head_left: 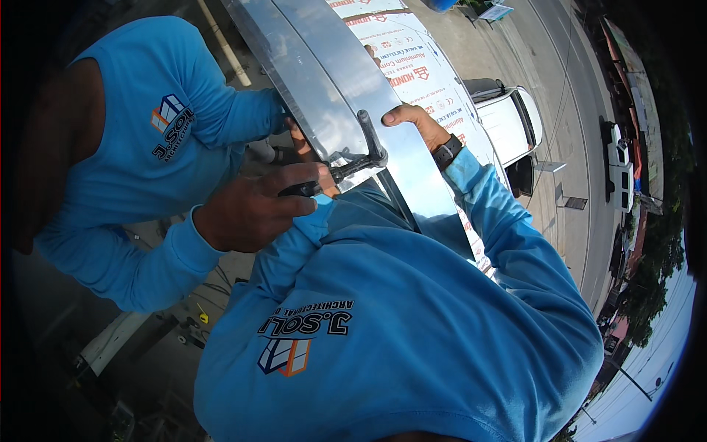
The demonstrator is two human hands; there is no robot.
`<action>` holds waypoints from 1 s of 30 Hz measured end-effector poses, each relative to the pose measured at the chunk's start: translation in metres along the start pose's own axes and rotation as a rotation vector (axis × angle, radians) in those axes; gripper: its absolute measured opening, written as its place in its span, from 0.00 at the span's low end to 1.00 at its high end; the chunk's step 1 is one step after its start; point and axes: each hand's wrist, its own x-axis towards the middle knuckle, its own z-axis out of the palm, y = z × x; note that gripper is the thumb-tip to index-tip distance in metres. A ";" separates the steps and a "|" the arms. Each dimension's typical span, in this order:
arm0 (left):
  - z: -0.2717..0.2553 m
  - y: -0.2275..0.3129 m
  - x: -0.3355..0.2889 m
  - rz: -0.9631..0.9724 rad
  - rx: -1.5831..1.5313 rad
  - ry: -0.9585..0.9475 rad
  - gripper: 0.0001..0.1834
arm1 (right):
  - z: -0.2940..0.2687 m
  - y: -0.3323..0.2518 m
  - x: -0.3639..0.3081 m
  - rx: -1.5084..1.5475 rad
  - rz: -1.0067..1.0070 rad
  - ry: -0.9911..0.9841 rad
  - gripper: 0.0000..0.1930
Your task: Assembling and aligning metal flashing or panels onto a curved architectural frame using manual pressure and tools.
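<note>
A long silver folded metal panel [346, 81] runs at a slant from the top of the view down toward my chest. On its right edge my right hand [416, 121] is closed, thumb on the shiny face and fingers hidden behind; a dark watch is on that wrist. My left hand [328, 187] barely shows by the panel's lower left corner, its fingers hidden. A co-worker's hand [258, 206] grips a black angled hand tool [370, 140], which lies across the panel's face. More fingers [298, 140], seemingly the co-worker's, are at the panel's left edge.
A co-worker in a blue shirt [140, 177] leans in close on the left. Behind the panel are film-covered sheets [412, 59] with red print. A white vehicle [508, 121] stands beyond, beside a road [567, 169]. Cables [213, 287] lie on the ground at lower left.
</note>
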 end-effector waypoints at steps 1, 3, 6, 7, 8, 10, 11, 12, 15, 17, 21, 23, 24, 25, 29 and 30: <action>0.010 -0.015 -0.039 -0.021 -0.325 0.191 0.12 | -0.009 0.002 -0.001 0.008 -0.030 0.002 0.29; 0.074 -0.013 0.077 -0.109 -0.976 0.646 0.21 | -0.016 0.005 0.010 -0.026 0.003 0.000 0.29; 0.131 -0.029 0.124 -0.215 -1.943 1.282 0.38 | -0.011 0.001 0.007 -0.032 -0.001 0.016 0.28; 0.130 -0.028 0.127 -0.213 -1.935 1.300 0.38 | -0.004 0.001 0.007 -0.044 -0.008 0.023 0.27; 0.128 -0.028 0.126 -0.280 -1.898 1.297 0.39 | 0.000 0.001 0.007 -0.057 0.004 0.008 0.27; 0.132 -0.040 0.120 -0.151 -2.299 1.237 0.41 | 0.010 0.000 0.004 -0.135 -0.012 0.103 0.26; 0.131 -0.038 0.116 -0.099 -2.336 1.154 0.44 | 0.015 0.000 0.003 -0.219 -0.027 0.173 0.26; 0.130 -0.038 0.118 -0.162 -2.357 1.158 0.44 | -0.005 0.006 0.008 -0.178 -0.028 0.133 0.26; 0.120 -0.032 0.121 -0.175 -2.363 1.291 0.34 | 0.034 0.006 -0.007 -0.075 -0.109 0.055 0.31; 0.105 -0.013 0.120 -0.273 -2.322 1.405 0.28 | 0.010 0.017 -0.013 -0.098 -0.194 0.056 0.29; 0.125 -0.035 0.135 0.037 -2.332 1.522 0.27 | -0.083 -0.003 0.011 -0.511 -0.400 0.073 0.21; 0.116 -0.025 0.124 -0.004 -2.314 1.525 0.28 | -0.068 -0.007 0.008 -0.532 -0.310 0.097 0.22; 0.126 -0.035 0.133 0.005 -2.278 1.564 0.29 | -0.074 -0.007 0.012 -0.551 -0.305 0.084 0.22; 0.129 -0.040 0.134 0.016 -2.241 1.605 0.30 | -0.079 -0.002 0.017 -0.628 -0.430 0.117 0.24; 0.108 -0.017 0.118 -0.187 -2.197 1.581 0.32 | -0.088 -0.020 0.008 -0.712 -0.364 0.156 0.24; 0.111 -0.019 0.120 -0.308 -2.170 1.612 0.31 | -0.087 -0.026 0.007 -0.720 -0.262 0.155 0.24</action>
